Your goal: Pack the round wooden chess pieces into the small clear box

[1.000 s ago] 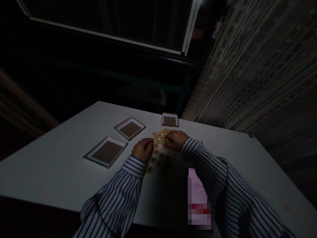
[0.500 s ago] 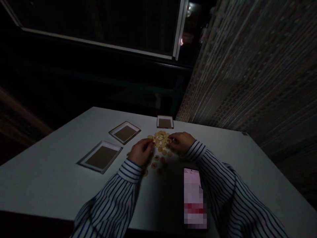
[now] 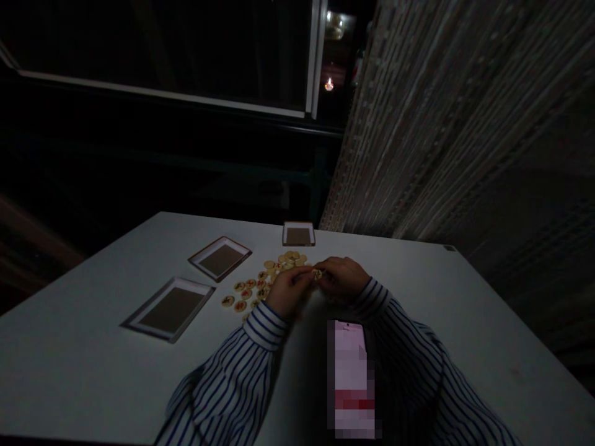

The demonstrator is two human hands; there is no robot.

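Note:
Wooden Chinese chess pieces [image 3: 250, 283] with red or dark characters lie in a loose cluster on the white table, partly hidden behind my left hand [image 3: 289, 290]. Between the fingertips of my right hand [image 3: 344, 277] is one round Chinese chess piece [image 3: 318, 274], its dark-marked face showing. My left thumb and index finger are pinched together right at that piece's left edge. Whether they grip it or a different piece is hidden. Both hands are just above the near right side of the cluster.
Shallow box trays stand around the pieces: one at the left [image 3: 173, 310], one behind it [image 3: 220, 257], one at the back [image 3: 299, 235]. A lit phone [image 3: 351, 371] lies near the front edge between my forearms. A bead curtain [image 3: 418, 124] hangs at the right.
My left hand has moved right, to meet my right hand at the piece it holds. More face-up pieces show left of my left hand. The whole view has shifted slightly.

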